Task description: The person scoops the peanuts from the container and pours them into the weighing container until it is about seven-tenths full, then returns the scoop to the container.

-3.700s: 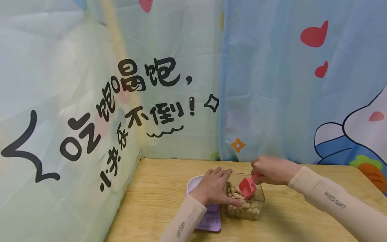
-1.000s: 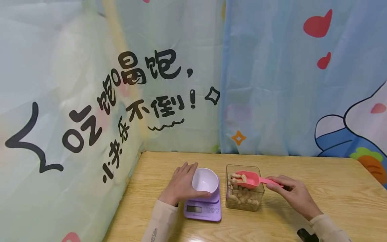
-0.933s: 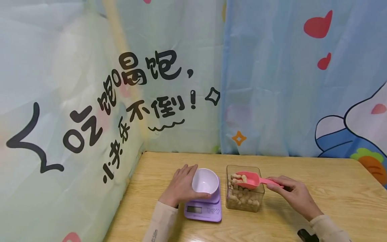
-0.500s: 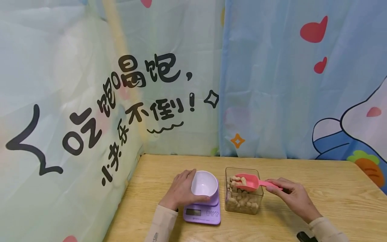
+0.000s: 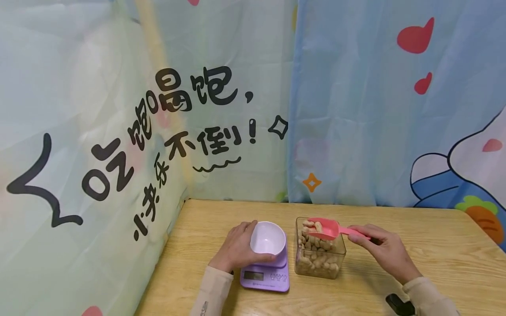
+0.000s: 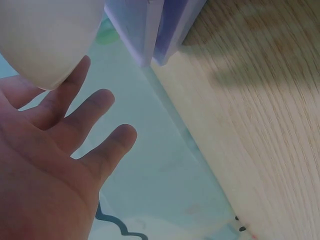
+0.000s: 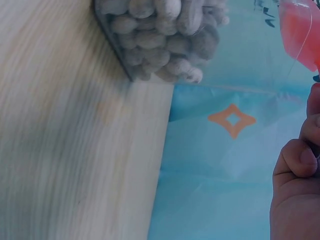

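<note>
My left hand [image 5: 237, 248] grips a small white bowl [image 5: 269, 237] by its side, thumb along the near rim and fingers around the left. This bowl overlaps the platform of a purple digital scale [image 5: 262, 283] in the head view. From the left wrist, two fingers lie spread beneath the bowl's wall [image 6: 55, 40]. Pinched by its handle in my right hand [image 5: 389, 254] is a pink scoop [image 5: 329, 229], held roughly level with a few peanuts [image 5: 311, 226] at its tip. Below the scoop stands a clear square container [image 5: 316, 273] of unshelled peanuts [image 7: 160, 35].
The wooden table [image 5: 395, 224] runs back to printed fabric walls [image 5: 348, 109] on the left and behind. A black object [image 5: 399, 303] sits beside the right sleeve [image 5: 428, 296] near the front edge.
The left hand has left the container and now holds the bowl. The scoop, earlier tilted down into the peanuts, has turned level and lifted slightly over the last half second, carrying peanuts.
</note>
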The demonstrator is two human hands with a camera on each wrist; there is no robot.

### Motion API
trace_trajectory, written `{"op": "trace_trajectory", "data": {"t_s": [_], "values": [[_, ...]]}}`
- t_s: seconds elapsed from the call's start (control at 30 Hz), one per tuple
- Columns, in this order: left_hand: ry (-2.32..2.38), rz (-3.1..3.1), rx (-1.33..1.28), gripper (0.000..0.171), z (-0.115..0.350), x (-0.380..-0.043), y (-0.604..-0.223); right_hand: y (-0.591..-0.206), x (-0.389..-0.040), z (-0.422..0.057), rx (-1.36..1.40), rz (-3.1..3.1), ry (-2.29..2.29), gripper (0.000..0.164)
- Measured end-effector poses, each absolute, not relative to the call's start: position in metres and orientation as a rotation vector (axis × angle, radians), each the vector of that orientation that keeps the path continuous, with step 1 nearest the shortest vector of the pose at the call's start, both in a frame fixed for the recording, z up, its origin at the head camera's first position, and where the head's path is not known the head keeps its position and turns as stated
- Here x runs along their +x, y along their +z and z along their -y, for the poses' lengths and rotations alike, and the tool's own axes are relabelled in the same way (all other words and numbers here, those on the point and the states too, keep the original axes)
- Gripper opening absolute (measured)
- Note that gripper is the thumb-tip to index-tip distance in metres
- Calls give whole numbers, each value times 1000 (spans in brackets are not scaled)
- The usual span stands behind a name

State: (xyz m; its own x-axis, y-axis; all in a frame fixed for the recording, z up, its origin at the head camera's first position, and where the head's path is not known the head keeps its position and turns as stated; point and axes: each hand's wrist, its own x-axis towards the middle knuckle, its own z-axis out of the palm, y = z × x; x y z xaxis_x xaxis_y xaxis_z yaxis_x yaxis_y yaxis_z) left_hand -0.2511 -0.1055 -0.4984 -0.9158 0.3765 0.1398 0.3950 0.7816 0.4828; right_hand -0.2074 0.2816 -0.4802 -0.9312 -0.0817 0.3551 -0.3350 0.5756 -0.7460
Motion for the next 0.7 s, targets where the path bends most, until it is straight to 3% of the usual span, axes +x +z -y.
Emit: {"op": "trace_trajectory", "data": {"t_s": [0.7], "values": [[-706,2940,-673,113,104,-252,-492,-466,-238,-220,560,2459,1493,30]]}}
